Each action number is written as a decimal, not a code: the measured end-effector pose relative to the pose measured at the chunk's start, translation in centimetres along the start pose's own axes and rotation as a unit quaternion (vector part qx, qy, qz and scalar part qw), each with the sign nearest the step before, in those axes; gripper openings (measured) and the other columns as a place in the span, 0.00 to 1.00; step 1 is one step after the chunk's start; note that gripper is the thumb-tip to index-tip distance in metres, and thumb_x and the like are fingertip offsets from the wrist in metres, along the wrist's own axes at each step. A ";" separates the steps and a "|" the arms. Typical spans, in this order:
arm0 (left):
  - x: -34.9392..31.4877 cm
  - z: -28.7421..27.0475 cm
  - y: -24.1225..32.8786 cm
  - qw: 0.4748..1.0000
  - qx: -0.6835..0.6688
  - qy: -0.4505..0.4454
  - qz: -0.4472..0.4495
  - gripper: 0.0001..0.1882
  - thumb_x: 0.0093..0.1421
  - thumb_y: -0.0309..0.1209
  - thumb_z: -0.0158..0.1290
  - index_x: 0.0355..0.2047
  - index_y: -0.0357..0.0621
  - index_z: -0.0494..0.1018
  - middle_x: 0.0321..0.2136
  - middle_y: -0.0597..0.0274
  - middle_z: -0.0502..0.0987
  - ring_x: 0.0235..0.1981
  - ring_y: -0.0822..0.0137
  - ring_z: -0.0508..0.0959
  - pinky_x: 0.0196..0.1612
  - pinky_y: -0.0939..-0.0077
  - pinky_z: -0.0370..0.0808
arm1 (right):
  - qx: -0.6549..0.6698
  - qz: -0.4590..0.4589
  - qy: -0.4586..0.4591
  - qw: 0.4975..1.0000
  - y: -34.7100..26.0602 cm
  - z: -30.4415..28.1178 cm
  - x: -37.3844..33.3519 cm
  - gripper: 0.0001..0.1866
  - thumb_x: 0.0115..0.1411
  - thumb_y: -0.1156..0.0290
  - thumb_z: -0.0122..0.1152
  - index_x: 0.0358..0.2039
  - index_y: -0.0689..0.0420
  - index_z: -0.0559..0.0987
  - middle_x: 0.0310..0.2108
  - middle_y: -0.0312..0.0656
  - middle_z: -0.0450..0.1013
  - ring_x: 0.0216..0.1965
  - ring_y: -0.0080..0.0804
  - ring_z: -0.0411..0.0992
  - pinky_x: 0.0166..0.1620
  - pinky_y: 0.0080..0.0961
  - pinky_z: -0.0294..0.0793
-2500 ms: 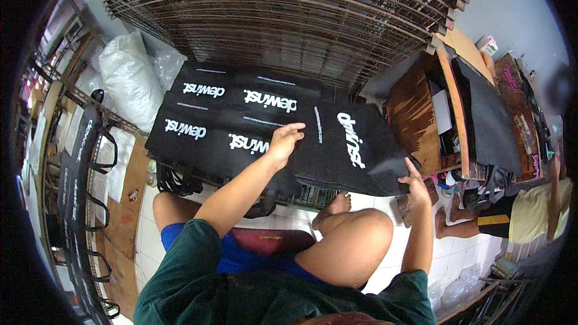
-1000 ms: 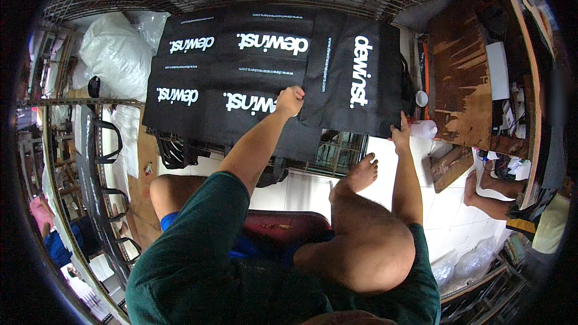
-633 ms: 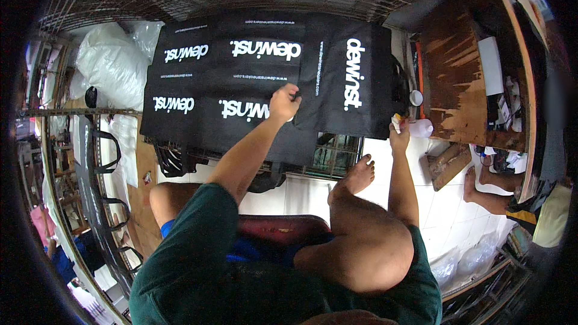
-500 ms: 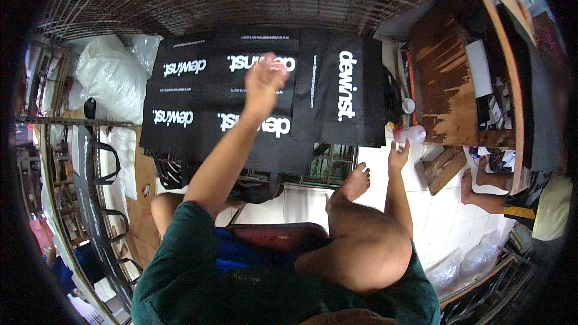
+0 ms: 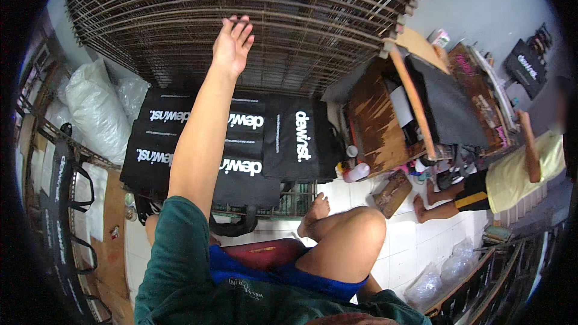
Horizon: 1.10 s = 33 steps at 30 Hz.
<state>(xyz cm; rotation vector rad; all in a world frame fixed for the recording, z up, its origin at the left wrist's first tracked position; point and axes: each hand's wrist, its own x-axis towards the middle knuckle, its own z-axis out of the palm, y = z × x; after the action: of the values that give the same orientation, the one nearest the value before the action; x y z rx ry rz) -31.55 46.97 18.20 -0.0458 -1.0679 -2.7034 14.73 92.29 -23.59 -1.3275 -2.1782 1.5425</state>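
My left hand (image 5: 233, 45) is raised with its fingers stretched apart and nothing in it. It is in front of the stacked wire racks (image 5: 289, 0); I cannot tell whether it touches them. Beneath that forearm lie black fabric bags (image 5: 241, 138) with white printing, spread flat side by side. Another black bag (image 5: 301, 138) lies turned sideways at their right end. Only a bit of my right arm (image 5: 370, 289) shows beside my bent knee, and the hand is out of sight. A whitish plastic bottle (image 5: 357, 172) is on the floor to the right of the bags.
A big clear plastic sack (image 5: 99, 105) bulges at the left. More black bags with handles (image 5: 63, 192) hang along the left side. To the right are a worn wooden cabinet (image 5: 376, 120) and a wooden block (image 5: 392, 194). Another person in a yellow shirt (image 5: 524, 171) stands at the far right.
The view has tilted upward. My left hand has gone from above the bags up to the wire racks. My right hand has left the bottle and dropped out of sight.
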 end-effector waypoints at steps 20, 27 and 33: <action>-33.6 -27.0 -17.6 0.828 -0.027 0.446 -0.338 0.27 0.53 0.51 0.53 0.46 0.45 0.66 0.35 0.63 0.69 0.31 0.68 0.67 0.36 0.69 0.65 | 0.251 -0.159 -0.024 0.954 -4.4 -19.2 -5.1 0.19 0.63 0.64 0.45 0.50 0.61 0.67 0.44 0.44 0.71 0.43 0.32 0.70 0.45 0.27 0.71; -35.5 -32.2 -18.5 0.770 -0.072 0.453 -0.444 0.41 0.53 0.58 0.49 0.56 0.40 0.57 0.29 0.59 0.64 0.24 0.67 0.64 0.35 0.74 0.73 | 0.052 -0.169 0.115 0.977 -16.7 -19.9 -7.7 0.25 0.57 0.63 0.57 0.53 0.55 0.65 0.41 0.43 0.72 0.37 0.31 0.71 0.35 0.27 0.72; -33.6 -38.6 -21.4 0.814 0.131 0.432 -0.366 0.39 0.56 0.47 0.51 0.62 0.43 0.49 0.47 0.57 0.66 0.35 0.64 0.68 0.40 0.73 0.69 | 0.278 -0.228 0.078 0.930 -32.5 -20.2 -2.6 0.31 0.53 0.51 0.61 0.53 0.50 0.65 0.36 0.36 0.70 0.30 0.23 0.70 0.26 0.22 0.69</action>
<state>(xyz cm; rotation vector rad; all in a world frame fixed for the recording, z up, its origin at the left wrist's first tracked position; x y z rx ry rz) -1.57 42.79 -28.29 1.7758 -1.2382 -2.5000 9.57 101.69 13.28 -0.6790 -1.6121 1.6114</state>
